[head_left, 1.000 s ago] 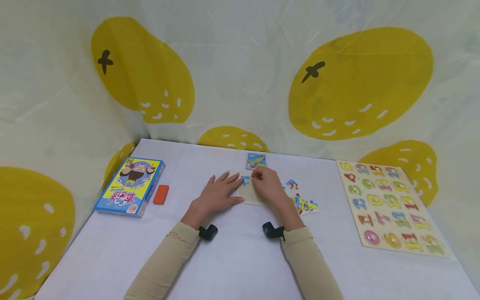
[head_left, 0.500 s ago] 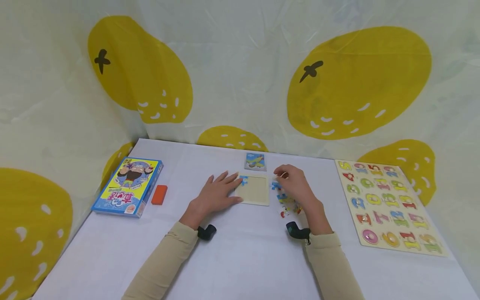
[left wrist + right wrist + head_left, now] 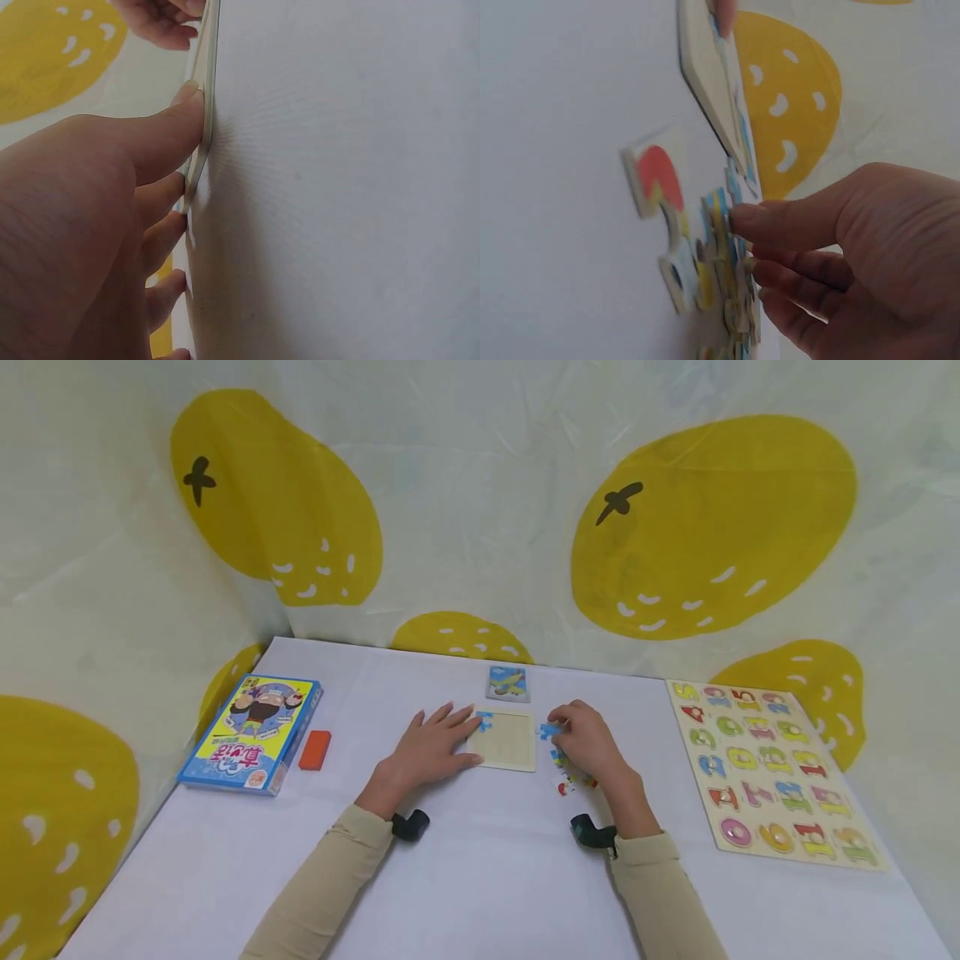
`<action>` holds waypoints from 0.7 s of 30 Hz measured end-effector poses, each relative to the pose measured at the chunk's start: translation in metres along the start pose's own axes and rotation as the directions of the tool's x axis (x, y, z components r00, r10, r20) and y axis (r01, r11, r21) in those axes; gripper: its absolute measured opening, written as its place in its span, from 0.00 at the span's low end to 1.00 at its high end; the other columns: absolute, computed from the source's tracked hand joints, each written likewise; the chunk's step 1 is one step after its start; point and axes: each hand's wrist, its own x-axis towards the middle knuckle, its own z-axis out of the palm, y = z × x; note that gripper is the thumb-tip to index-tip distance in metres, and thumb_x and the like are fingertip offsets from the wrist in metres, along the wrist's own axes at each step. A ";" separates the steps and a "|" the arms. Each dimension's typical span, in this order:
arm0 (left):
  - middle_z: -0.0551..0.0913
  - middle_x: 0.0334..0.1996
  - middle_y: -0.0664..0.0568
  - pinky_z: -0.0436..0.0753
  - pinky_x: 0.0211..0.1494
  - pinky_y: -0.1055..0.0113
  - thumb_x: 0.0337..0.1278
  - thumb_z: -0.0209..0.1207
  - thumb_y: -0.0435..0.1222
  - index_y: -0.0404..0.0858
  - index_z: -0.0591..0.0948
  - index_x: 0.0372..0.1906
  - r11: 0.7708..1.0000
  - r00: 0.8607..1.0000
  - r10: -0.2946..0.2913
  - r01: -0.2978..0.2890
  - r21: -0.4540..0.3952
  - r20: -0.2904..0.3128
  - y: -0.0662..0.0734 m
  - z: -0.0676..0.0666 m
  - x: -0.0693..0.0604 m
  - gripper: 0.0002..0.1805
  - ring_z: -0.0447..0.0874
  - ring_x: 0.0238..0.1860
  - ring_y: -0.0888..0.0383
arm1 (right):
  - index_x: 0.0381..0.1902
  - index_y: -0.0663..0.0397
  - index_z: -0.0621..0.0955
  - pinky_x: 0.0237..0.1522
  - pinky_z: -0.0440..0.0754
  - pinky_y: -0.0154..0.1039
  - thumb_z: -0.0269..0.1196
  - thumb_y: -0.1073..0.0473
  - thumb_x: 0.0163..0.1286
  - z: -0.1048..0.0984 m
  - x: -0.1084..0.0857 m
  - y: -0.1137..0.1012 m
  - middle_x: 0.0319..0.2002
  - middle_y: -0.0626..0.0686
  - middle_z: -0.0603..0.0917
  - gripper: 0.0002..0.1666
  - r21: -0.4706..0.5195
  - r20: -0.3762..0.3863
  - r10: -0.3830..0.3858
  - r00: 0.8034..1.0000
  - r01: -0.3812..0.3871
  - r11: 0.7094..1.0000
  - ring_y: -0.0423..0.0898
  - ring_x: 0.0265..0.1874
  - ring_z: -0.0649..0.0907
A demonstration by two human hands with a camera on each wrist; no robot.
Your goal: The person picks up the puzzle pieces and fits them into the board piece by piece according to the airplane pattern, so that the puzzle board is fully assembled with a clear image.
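My left hand (image 3: 431, 752) lies spread at the left side of a small wooden puzzle tray (image 3: 506, 745), thumb and fingertips on its edge. A blue puzzle piece (image 3: 486, 721) sits in the tray's upper left corner. To the tray's right, my right hand (image 3: 592, 742) has thumb and index finger at a light blue jigsaw piece (image 3: 548, 730), pinching it near the table. Beneath that hand, loose jigsaw pieces (image 3: 724, 281) lie in a pile, partly hidden. One piece with a red patch (image 3: 658, 176) shows at the pile's edge in the right wrist view.
A small airplane picture card (image 3: 507, 683) lies beyond the tray. On the left are a blue and yellow box (image 3: 251, 733) and a red block (image 3: 315, 750). A wooden number board (image 3: 772, 768) lies at the right. A patterned curtain (image 3: 465, 510) rises behind the table.
My right hand has left the tray, moved right to the loose pieces, and lowered its fingers onto a light blue one. The left hand stays at the tray.
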 end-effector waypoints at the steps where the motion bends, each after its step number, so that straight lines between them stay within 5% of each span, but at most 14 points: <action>1: 0.54 0.80 0.59 0.50 0.78 0.36 0.66 0.50 0.64 0.57 0.58 0.78 1.000 1.000 -0.001 0.001 0.002 0.004 0.000 0.000 0.000 0.40 0.47 0.81 0.48 | 0.51 0.59 0.84 0.50 0.81 0.50 0.65 0.67 0.64 0.001 0.000 -0.001 0.45 0.57 0.82 0.16 -0.011 -0.005 0.004 1.000 -0.004 1.000 0.53 0.44 0.79; 14: 0.55 0.79 0.59 0.50 0.77 0.35 0.66 0.51 0.64 0.55 0.59 0.78 1.000 1.000 0.014 -0.014 -0.005 -0.005 0.000 -0.003 -0.002 0.40 0.48 0.81 0.47 | 0.50 0.60 0.83 0.44 0.76 0.45 0.63 0.67 0.66 0.005 0.001 -0.002 0.41 0.59 0.79 0.15 0.024 -0.021 0.065 0.998 -0.065 0.998 0.52 0.40 0.74; 21: 0.54 0.80 0.60 0.49 0.78 0.35 0.65 0.50 0.65 0.56 0.57 0.78 1.000 1.000 0.011 -0.011 -0.013 -0.001 -0.002 0.002 -0.001 0.40 0.47 0.81 0.48 | 0.42 0.59 0.83 0.42 0.75 0.42 0.60 0.68 0.68 0.002 0.000 -0.004 0.39 0.57 0.79 0.07 0.091 -0.059 0.064 0.996 -0.059 0.994 0.52 0.39 0.75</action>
